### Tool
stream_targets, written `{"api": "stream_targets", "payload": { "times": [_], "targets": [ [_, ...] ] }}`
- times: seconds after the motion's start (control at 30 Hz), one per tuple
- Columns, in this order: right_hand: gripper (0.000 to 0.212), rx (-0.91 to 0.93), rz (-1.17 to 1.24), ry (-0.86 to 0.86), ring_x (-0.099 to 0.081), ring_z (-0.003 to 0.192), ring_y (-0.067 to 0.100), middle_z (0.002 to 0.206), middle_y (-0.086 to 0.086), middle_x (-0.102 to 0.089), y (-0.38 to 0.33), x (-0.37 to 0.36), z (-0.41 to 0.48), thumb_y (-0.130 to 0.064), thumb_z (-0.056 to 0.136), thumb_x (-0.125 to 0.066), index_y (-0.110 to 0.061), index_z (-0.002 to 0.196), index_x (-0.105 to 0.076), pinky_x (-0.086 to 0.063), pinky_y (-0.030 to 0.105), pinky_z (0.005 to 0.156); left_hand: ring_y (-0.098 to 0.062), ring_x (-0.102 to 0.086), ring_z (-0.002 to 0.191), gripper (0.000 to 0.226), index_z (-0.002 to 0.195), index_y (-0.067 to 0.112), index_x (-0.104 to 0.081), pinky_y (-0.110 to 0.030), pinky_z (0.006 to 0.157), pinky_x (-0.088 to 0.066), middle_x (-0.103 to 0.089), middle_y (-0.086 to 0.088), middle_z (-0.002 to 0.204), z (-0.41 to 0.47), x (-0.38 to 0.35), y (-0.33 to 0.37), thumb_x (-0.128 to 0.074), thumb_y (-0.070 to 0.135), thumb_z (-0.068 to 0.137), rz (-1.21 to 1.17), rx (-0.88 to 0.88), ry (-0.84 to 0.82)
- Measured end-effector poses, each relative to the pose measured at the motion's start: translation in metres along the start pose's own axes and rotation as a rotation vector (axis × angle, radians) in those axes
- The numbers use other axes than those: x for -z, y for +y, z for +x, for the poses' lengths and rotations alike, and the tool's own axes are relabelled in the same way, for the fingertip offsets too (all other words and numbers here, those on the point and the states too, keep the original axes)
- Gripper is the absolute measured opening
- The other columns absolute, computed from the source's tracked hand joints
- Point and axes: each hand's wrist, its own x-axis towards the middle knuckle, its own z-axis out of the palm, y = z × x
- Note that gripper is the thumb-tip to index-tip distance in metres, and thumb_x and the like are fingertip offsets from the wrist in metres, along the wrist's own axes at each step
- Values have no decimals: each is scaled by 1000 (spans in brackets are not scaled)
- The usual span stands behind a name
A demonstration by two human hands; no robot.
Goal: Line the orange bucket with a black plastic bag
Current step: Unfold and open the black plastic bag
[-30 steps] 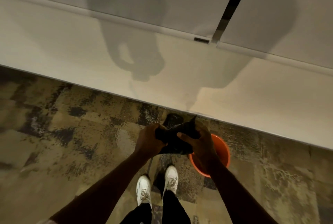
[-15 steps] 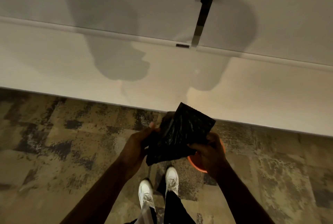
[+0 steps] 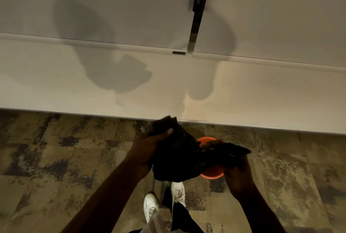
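A crumpled black plastic bag (image 3: 179,156) is stretched between my two hands, above the floor. My left hand (image 3: 148,148) grips its left part, thumb on top. My right hand (image 3: 237,172) holds the right end, which sticks out to the right. The orange bucket (image 3: 212,173) stands on the carpet below the bag, close to the wall. Only parts of its rim show, at the top and at the bottom right; the bag and my right hand hide the middle.
A white wall (image 3: 262,97) rises just behind the bucket, with a dark vertical strip (image 3: 198,4) higher up. Patterned carpet (image 3: 65,157) spreads left and right. My white shoes (image 3: 164,201) stand just below the bag.
My hands have moved apart, and the folded bag has been pulled out wider to the right. More of the bucket's rim shows now.
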Motion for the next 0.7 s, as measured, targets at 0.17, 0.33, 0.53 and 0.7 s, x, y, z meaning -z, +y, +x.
{"api": "stream_targets", "payload": {
  "times": [0.17, 0.33, 0.53, 0.7],
  "targets": [
    [18, -30, -128, 419, -70, 101, 39, 96, 7, -77, 24, 30, -6, 0, 80, -80, -12, 93, -75, -56, 56, 96, -32, -78, 109, 32, 116, 9, -79, -47, 96, -59, -81, -12, 115, 1, 8, 13, -79, 13, 84, -100, -184, 71],
    [43, -346, 73, 674, -67, 116, 45, 122, 29, -70, 36, 28, -7, 3, 91, -71, -4, 132, -60, -51, 63, 106, -28, -79, 104, 29, 103, 13, -82, -43, 95, -58, -83, -9, 109, 5, 12, 19, -85, 6, 74, -62, -308, 111],
    [71, -490, -145, 632, -63, 111, 31, 118, 9, -63, 19, -9, -7, -18, 82, -86, -13, 142, -48, -53, 53, 101, -33, -79, 102, 32, 103, 6, -81, -50, 92, -62, -82, -15, 105, 4, -4, 8, -90, 9, 73, 25, -380, 96],
    [11, -255, -105, 480, -70, 85, 16, 85, -6, -76, -15, -56, -12, -16, 89, -79, -14, 98, -74, -50, 31, 70, -9, -79, 85, 26, 86, 23, -79, -37, 80, -66, -82, 5, 86, 3, -17, -9, -96, 22, 66, 506, -520, 176]
  ]
}}
